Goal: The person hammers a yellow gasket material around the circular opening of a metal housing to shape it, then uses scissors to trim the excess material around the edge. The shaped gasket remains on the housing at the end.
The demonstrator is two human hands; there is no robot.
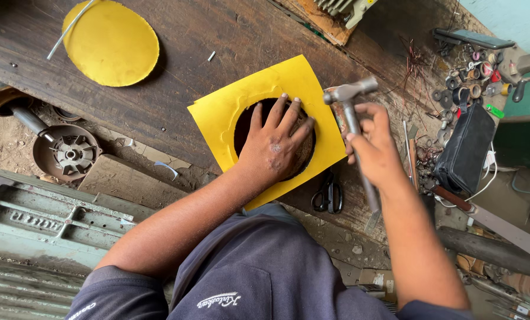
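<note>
left hand [275, 144] flat, right hand [372, 144] gripping hammer [350, 102]

Your left hand [275, 145] lies flat, palm down, fingers spread, forearm reaching in from lower left. Your right hand [372, 142] is raised (slightly blurred), fingers curled in a fist-like grip.

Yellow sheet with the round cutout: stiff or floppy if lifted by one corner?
Probably floppy: the yellow sheet looks thin and lies flat on the wooden bench. The large hole leaves narrow borders, so it would likely sag. Likely light; the left hand presses down inside the cutout.
</note>
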